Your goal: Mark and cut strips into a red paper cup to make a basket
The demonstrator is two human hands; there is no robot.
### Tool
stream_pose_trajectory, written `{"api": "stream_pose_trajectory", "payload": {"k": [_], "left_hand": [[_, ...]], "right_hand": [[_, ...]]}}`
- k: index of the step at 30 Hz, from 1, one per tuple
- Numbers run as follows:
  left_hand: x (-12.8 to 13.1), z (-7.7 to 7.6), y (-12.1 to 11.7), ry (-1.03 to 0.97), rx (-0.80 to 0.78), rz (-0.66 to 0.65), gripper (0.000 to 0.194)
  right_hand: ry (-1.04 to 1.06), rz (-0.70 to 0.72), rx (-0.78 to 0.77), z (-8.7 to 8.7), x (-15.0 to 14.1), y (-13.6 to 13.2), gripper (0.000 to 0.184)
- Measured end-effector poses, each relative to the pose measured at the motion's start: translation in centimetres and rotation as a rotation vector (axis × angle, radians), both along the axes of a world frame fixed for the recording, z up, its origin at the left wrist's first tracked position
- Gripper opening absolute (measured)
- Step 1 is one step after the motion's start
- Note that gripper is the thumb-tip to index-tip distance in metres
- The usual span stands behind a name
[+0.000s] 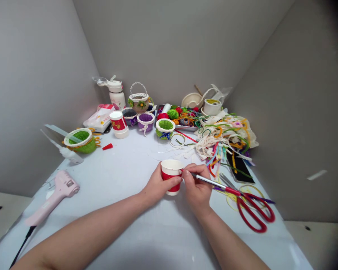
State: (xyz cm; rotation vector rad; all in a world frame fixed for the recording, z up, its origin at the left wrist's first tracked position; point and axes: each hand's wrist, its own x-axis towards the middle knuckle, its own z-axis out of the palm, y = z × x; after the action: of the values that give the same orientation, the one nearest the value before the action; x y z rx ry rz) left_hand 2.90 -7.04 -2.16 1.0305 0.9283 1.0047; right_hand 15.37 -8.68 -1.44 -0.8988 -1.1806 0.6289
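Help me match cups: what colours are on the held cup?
The cup is white, red around the middle, clearest in the head view.

The tabletop [124, 176] is pale, bluish-white and smooth, with grey walls rising at its back and sides. Along its left side lie a pink glue gun [53, 197], a white bottle with a thin nozzle [70, 154] and, just beyond, a green basket with a white rim [86, 147]. A small red cap [107, 146] lies near a white-and-red upturned cup stack [119, 127]. Farther right stand a purple basket [145, 126] and a green basket with a blue bow [165, 132] — a tape ring [177, 146] lies just beside the latter. A metal tray [186, 128] sits behind. On the right spreads a tangled heap of yarn and strips [214, 138] — partly over a dark phone [240, 170] — with red-handled scissors [234, 191] nearer the front.
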Motion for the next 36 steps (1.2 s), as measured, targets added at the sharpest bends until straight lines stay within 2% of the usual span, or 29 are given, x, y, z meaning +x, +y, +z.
{"api": "stream_pose_trajectory", "payload": {"k": [16,36], "left_hand": [[0.02,-0.02,-0.04,0.003,-0.014,0.007,0.054],[0.05,0.21,-0.07,0.007,-0.020,0.005,0.053]], "right_hand": [[0.003,0.036,0.005,-0.06,0.10,0.06,0.012],[-0.003,0.008,-0.022,-0.14,0.07,0.01,0.012]]}}
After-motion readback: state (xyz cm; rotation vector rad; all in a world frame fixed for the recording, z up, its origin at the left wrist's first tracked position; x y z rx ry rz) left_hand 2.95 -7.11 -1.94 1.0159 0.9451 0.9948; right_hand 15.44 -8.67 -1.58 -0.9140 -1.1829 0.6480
